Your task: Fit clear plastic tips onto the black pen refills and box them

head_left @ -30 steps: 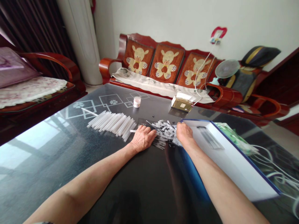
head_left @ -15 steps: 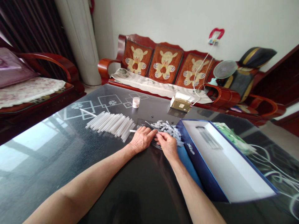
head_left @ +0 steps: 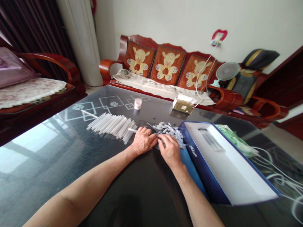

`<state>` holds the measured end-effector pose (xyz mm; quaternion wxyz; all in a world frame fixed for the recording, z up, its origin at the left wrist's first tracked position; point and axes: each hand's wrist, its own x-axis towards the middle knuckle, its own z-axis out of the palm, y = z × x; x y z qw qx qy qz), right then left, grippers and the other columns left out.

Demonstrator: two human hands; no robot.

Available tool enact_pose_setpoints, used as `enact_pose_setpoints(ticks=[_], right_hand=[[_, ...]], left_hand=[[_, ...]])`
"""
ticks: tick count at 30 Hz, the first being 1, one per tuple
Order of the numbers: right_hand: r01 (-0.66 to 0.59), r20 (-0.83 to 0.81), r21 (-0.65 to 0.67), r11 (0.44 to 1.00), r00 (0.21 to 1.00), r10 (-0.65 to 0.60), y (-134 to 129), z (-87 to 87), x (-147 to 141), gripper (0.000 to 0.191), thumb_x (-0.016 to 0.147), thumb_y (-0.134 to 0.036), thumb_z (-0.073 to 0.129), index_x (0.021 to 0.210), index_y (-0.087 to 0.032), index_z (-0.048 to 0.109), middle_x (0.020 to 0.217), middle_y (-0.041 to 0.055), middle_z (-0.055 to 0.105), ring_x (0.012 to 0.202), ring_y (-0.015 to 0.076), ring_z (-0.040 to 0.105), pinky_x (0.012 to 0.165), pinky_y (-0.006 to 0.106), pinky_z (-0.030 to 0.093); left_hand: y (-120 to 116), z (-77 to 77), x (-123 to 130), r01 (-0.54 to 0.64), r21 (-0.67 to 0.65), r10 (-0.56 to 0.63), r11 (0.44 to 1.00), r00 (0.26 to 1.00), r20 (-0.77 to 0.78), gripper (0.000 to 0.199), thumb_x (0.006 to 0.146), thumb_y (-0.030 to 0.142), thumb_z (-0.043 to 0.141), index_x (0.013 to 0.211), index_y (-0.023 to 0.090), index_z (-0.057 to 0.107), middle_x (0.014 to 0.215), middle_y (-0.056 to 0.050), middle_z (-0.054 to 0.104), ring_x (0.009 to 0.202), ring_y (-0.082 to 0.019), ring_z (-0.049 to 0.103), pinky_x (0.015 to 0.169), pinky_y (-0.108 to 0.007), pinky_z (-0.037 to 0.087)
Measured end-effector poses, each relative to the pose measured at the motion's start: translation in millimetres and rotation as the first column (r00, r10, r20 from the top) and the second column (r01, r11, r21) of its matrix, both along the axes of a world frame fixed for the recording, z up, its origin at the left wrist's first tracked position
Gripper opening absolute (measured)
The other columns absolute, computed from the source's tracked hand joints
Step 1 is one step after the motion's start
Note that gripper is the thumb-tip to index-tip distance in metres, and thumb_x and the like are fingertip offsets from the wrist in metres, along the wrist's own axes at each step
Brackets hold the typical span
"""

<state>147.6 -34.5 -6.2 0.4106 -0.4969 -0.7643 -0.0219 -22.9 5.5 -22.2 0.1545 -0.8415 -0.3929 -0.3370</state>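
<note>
My left hand [head_left: 143,140] is closed around a thin whitish translucent tube [head_left: 132,130], whose end sticks out to the left of the knuckles. Close beside it, my right hand [head_left: 170,149] has its thumb and forefinger bent together near the left fingertips; whatever lies between them is hidden. Left of the hands, many long translucent tubes [head_left: 111,125] lie side by side in a row. Behind the right hand is a pile of short whitish pieces with grey parts [head_left: 168,128]. Dark thin items beneath the fingers are mostly covered.
An open blue box [head_left: 227,164] with a white inside stands at the right, a bundle of thin grey sticks [head_left: 211,139] in it. Farther back are a small white jar [head_left: 137,103] and a tissue box [head_left: 183,105]. White cables [head_left: 281,179] and a green packet [head_left: 236,138] lie beyond the blue box.
My left hand has shifted slightly left with the tube, which pokes out farther left. The right hand has turned a little, its fingers now stretched more forward over the pieces.
</note>
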Motion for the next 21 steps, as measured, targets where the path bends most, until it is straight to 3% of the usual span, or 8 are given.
enact_pose_setpoints(ticks=[6, 10, 12, 15, 18, 21], right_hand=[[0.008, 0.352, -0.126, 0.992, 0.935, 0.037, 4, 24.4, 3, 0.02, 0.09, -0.016, 0.047, 0.089, -0.021, 0.066, 0.082, 0.0061, 0.066, 0.077, 0.0184, 0.063, 0.07, 0.029, 0.047], [0.213, 0.535, -0.176, 0.961, 0.84, -0.089, 13, 44.7, 36, 0.016, 0.087, -0.013, 0.05, 0.087, -0.02, 0.065, 0.083, 0.0072, 0.065, 0.073, 0.0191, 0.062, 0.063, 0.028, 0.043], [0.385, 0.607, -0.182, 0.905, 0.768, -0.205, 21, 54.5, 52, 0.015, 0.086, -0.014, 0.051, 0.088, -0.019, 0.065, 0.088, 0.0097, 0.065, 0.074, 0.0204, 0.063, 0.061, 0.028, 0.042], [0.586, 0.695, -0.205, 0.784, 0.651, -0.306, 34, 66.5, 63, 0.021, 0.086, -0.012, 0.048, 0.095, -0.015, 0.066, 0.095, 0.0148, 0.065, 0.08, 0.0233, 0.065, 0.064, 0.029, 0.044], [0.678, 0.76, -0.278, 0.681, 0.589, -0.276, 44, 73.1, 55, 0.031, 0.085, -0.003, 0.043, 0.106, -0.011, 0.065, 0.101, 0.0184, 0.066, 0.093, 0.0262, 0.066, 0.072, 0.03, 0.047], [0.725, 0.78, -0.33, 0.605, 0.57, -0.257, 50, 73.1, 42, 0.038, 0.084, 0.002, 0.04, 0.112, -0.008, 0.064, 0.108, 0.0207, 0.066, 0.102, 0.027, 0.065, 0.078, 0.031, 0.048]], left_hand=[[1, 0.0, -1, 0.028, -0.019, -0.028, 0.999, 0.999, -0.022, 0.033, 0.096, 0.042, 0.04, 0.099, 0.025, 0.068, 0.074, -0.004, 0.055, 0.071, -0.018, 0.046, 0.072, -0.035, 0.032], [3, -0.6, -1, -0.06, -0.038, 0.061, 0.997, 0.998, 0.023, 0.031, 0.096, 0.039, 0.041, 0.106, 0.024, 0.066, 0.077, -0.005, 0.056, 0.073, -0.019, 0.047, 0.073, -0.035, 0.034], [5, -1.0, -1, -0.078, -0.037, 0.079, 0.996, 0.996, 0.031, 0.03, 0.096, 0.034, 0.04, 0.11, 0.023, 0.064, 0.079, -0.006, 0.056, 0.074, -0.02, 0.047, 0.073, -0.036, 0.034], [5, -1.5, 0, -0.002, -0.027, 0.002, 1.0, 1.0, -0.005, 0.03, 0.095, 0.024, 0.039, 0.114, 0.022, 0.062, 0.081, -0.006, 0.059, 0.074, -0.02, 0.049, 0.075, -0.037, 0.036], [5, -1.4, 0, 0.105, -0.01, -0.105, 0.994, 0.994, -0.033, 0.03, 0.094, 0.018, 0.038, 0.114, 0.02, 0.061, 0.089, -0.006, 0.064, 0.078, -0.019, 0.054, 0.084, -0.04, 0.038], [3, -0.4, 0, 0.18, 0.021, -0.18, 0.983, 0.984, 0.012, 0.029, 0.094, 0.014, 0.037, 0.11, 0.019, 0.061, 0.104, -0.007, 0.067, 0.096, -0.02, 0.057, 0.096, -0.043, 0.034]])
